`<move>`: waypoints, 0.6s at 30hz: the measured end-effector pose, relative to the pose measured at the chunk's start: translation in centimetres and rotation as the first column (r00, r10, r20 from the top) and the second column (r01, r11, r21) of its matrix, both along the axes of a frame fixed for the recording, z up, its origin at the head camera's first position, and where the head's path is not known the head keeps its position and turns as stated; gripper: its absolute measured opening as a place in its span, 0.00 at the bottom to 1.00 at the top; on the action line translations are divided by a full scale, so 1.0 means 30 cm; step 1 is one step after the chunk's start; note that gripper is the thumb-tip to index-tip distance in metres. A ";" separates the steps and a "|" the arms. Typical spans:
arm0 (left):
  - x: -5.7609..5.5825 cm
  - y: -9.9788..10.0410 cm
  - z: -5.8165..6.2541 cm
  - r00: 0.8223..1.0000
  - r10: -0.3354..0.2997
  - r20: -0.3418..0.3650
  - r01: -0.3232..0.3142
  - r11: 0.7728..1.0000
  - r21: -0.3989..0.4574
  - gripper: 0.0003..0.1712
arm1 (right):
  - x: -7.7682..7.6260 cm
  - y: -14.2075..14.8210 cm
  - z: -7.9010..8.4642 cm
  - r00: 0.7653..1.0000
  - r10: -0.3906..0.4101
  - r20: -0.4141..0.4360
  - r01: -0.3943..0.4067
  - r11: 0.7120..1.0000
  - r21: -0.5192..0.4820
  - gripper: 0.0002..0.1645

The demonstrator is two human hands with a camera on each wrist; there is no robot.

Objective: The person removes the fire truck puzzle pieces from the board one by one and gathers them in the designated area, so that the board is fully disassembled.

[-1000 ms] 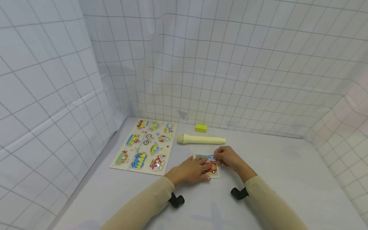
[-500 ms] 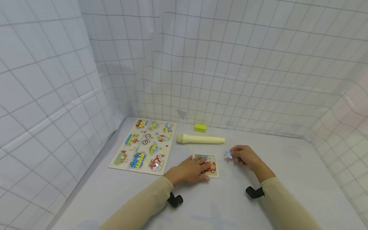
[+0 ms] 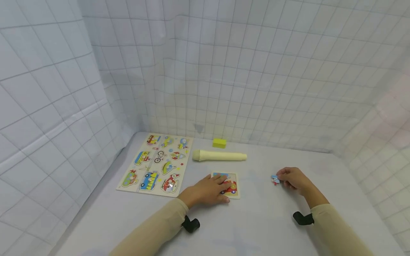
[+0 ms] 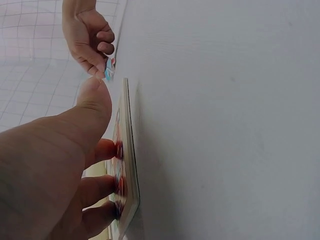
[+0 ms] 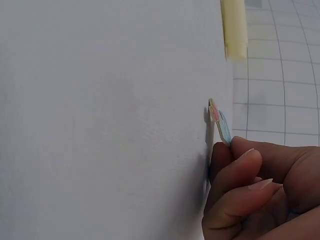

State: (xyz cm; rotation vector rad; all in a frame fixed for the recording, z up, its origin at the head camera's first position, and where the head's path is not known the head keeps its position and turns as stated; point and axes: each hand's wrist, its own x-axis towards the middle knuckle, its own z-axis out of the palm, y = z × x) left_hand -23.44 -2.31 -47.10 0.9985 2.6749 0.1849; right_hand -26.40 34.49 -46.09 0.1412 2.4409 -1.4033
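While left fingers [image 4: 97, 190] wide and palm-down on puzzle [image 3: 234, 185], right fingers [image 5: 235, 170] tight round piece [image 3: 274, 180].

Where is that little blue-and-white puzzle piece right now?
In the head view, the puzzle piece is pinched in the right hand, to the right of the small red-car board that the left hand rests on.

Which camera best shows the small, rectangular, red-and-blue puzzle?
The head view: the puzzle shows its printed face, partly covered by the left hand. The left wrist view shows mainly its edge; the right wrist view, none.
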 end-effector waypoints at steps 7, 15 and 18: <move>-0.003 -0.026 -0.015 0.999 -0.017 0.030 0.015 0.998 0.060 0.40 | -0.004 -0.024 -0.011 0.998 0.028 -0.063 -0.023 0.997 0.071 0.11; -0.003 -0.034 -0.010 0.999 -0.037 0.014 0.036 0.996 0.081 0.41 | -0.011 -0.046 0.018 0.983 0.082 -0.165 -0.029 0.953 0.302 0.11; -0.001 -0.041 -0.009 0.999 -0.042 -0.004 0.043 0.996 0.078 0.40 | -0.009 -0.111 0.034 0.983 0.107 -0.148 -0.064 0.961 0.268 0.13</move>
